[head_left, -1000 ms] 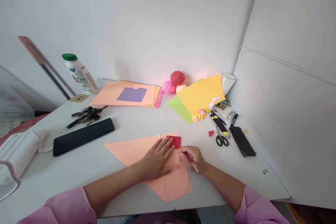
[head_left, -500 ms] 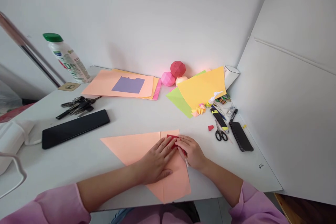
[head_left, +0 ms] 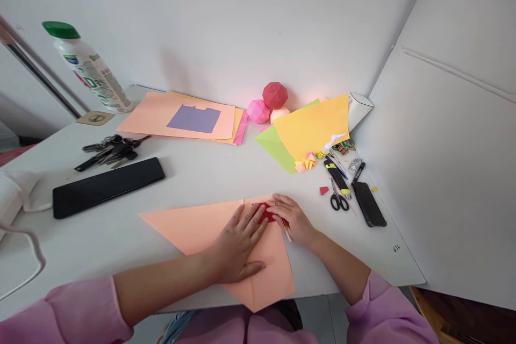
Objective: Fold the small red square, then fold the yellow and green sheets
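Observation:
My left hand [head_left: 242, 242] lies flat with fingers spread on a folded peach paper sheet [head_left: 209, 223]. Its fingertips press a small red paper piece [head_left: 271, 217] against the sheet near its upper right corner. Curled at the right edge of the red piece, my right hand [head_left: 295, 221] has its fingers round a slim pale stick [head_left: 287, 234]. Most of that stick is hidden by the fingers, so I cannot tell its exact kind. The right fingertips touch the red paper, close to the left fingertips.
Scissors [head_left: 339, 200], a box cutter [head_left: 337, 178], a glue bottle [head_left: 328, 146] and a black phone [head_left: 368, 204] lie at right. Faceted paper balls [head_left: 274, 95] and colored sheets [head_left: 137, 113] sit along the wall. Keys [head_left: 115, 150] and a black tablet-like slab [head_left: 108, 187] are at left.
The camera view has shifted slightly. My left hand's fingers have spread a little wider, and more of the red paper shows between the hands. My right hand keeps its grip.

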`<state>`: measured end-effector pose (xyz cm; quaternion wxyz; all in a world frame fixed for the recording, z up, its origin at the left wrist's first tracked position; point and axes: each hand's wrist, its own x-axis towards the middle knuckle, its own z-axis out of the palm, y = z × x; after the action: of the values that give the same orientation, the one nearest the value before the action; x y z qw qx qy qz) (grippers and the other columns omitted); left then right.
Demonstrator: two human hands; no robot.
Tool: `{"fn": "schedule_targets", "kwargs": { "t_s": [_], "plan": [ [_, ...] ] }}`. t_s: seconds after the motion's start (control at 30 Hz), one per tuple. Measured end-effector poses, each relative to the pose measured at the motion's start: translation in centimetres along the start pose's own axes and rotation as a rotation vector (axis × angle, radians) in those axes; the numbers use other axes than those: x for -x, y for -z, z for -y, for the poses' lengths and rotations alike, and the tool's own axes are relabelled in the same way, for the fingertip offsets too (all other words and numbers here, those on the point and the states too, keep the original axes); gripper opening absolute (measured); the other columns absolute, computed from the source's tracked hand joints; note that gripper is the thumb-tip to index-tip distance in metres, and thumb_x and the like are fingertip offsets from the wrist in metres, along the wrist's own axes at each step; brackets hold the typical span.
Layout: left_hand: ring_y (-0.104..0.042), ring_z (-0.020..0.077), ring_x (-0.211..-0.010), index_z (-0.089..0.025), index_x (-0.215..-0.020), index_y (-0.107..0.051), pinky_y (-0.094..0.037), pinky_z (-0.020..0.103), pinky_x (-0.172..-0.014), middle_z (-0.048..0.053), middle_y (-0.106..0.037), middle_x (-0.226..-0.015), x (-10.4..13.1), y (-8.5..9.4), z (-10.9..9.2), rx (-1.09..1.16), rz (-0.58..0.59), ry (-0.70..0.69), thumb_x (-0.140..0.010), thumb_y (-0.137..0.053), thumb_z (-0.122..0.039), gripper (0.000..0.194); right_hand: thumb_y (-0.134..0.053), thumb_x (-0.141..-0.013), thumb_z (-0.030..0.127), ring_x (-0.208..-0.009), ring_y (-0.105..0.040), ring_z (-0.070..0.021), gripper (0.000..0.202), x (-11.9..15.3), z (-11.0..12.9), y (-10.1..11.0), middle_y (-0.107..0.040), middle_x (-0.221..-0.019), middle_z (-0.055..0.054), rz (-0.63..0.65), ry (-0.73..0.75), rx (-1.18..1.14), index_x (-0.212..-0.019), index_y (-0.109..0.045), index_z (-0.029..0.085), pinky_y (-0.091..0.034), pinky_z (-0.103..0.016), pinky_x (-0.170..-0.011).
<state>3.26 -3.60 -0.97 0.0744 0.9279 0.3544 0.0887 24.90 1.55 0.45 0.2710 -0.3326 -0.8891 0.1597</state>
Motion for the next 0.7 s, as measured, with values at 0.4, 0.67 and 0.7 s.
{"fn": "schedule_targets", "kwargs": {
  "t_s": [0.4,0.67,0.7],
  "plan": [
    [-0.011,0.0402,-0.142,-0.003,-0.143,-0.035,-0.01,0.057,-0.112,0.023,-0.026,-0.151,-0.2,0.3,0.1,0.03,-0.005,0.026,-0.08,-0.029,-0.075,0.096,-0.051,-0.09,0.016,-0.124,-0.048,-0.0244,0.024,-0.9,-0.6,-0.8,-0.061,-0.121,-0.014,-0.085,-0.085,0.093,-0.113,-0.056,0.018,-0.046,-0.045,-0.103],
    [-0.029,0.0379,-0.136,-0.006,-0.134,-0.05,-0.019,0.053,-0.112,0.021,-0.042,-0.143,-0.8,1.0,0.2,0.04,-0.078,0.075,-0.084,-0.04,-0.065,0.078,-0.052,-0.087,0.008,-0.111,-0.059,-0.0226,0.021,-1.3,0.1,0.1,-0.067,-0.113,-0.011,-0.156,0.023,0.166,-0.104,-0.059,0.018,-0.053,-0.042,-0.092],
    [-0.028,0.0376,-0.136,-0.006,-0.134,-0.049,-0.02,0.053,-0.113,0.02,-0.042,-0.144,-0.7,0.9,0.1,0.036,-0.093,0.085,-0.085,-0.041,-0.064,0.076,-0.054,-0.085,0.006,-0.108,-0.06,-0.0228,0.021,-1.3,0.3,0.3,-0.069,-0.109,-0.011,-0.149,0.077,0.184,-0.101,-0.06,0.018,-0.055,-0.041,-0.09]
  ]
}}
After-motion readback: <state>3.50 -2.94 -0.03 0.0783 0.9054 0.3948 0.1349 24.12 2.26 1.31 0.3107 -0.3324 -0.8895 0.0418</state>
